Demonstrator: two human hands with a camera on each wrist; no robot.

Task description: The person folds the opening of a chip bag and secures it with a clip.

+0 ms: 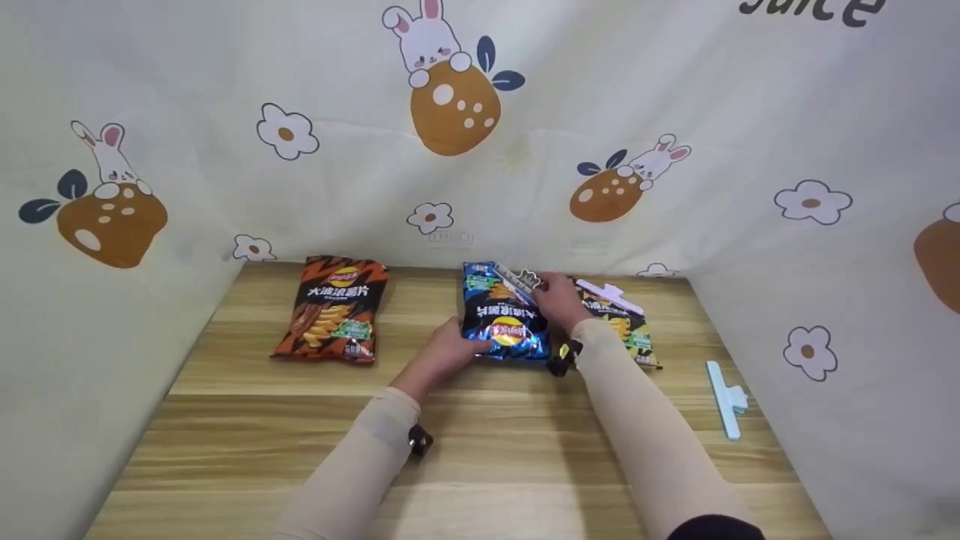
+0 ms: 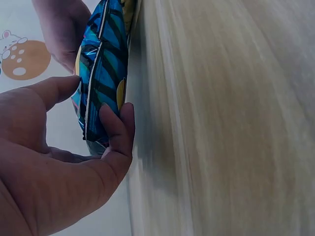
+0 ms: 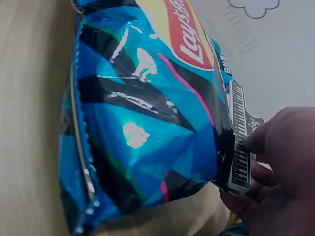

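A blue bag of potato chips (image 1: 504, 315) is in the middle of the head view, its printing upside down. My left hand (image 1: 450, 346) grips its near left corner, thumb on the front and curled fingers behind, as the left wrist view shows. My right hand (image 1: 561, 298) pinches a bag clip (image 1: 516, 282) with a piano-key print. That clip lies slantwise along the bag's far right corner. From the right wrist, the clip (image 3: 239, 137) sits against the bag's edge, with thumb and fingers at its handle; how far its jaws reach over the bag is hidden.
An orange-and-black chip bag (image 1: 330, 311) lies to the left. Right of the blue bag, partly behind my right hand, is a yellow-and-black bag (image 1: 640, 330) with a pink clip (image 1: 611, 295) across its top. A light blue clip (image 1: 724, 401) lies near the table's right edge.
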